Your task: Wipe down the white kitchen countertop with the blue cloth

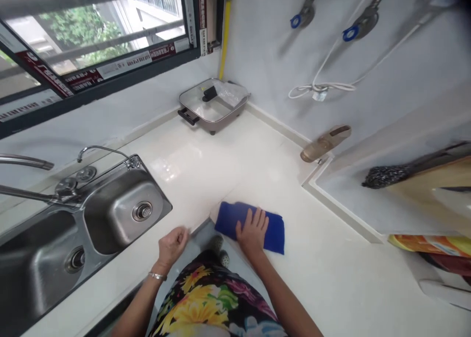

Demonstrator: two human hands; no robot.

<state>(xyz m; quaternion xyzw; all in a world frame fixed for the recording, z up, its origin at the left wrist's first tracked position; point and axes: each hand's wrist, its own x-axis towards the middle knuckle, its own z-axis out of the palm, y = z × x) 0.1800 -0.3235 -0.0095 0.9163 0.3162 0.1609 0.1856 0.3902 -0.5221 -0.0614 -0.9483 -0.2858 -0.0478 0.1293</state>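
Observation:
A folded blue cloth [275, 231] lies on the white countertop [331, 258], close to the inner corner of its front edge. My right hand [254, 229] rests flat on the cloth, fingers spread and pointing away from me. Near the counter's edge, to the left of the cloth, my left hand [172, 244] is curled into a loose fist. Whether anything sits inside those fingers is hidden. A silver bracelet [157, 276] circles the left wrist.
Left is a steel double sink [110, 219] with taps. An electric pan with a glass lid [213, 106] stands in the far corner below the window. A handheld bronze-coloured device [326, 143] leans near the right wall. Bundled white cable [324, 88] hangs above it.

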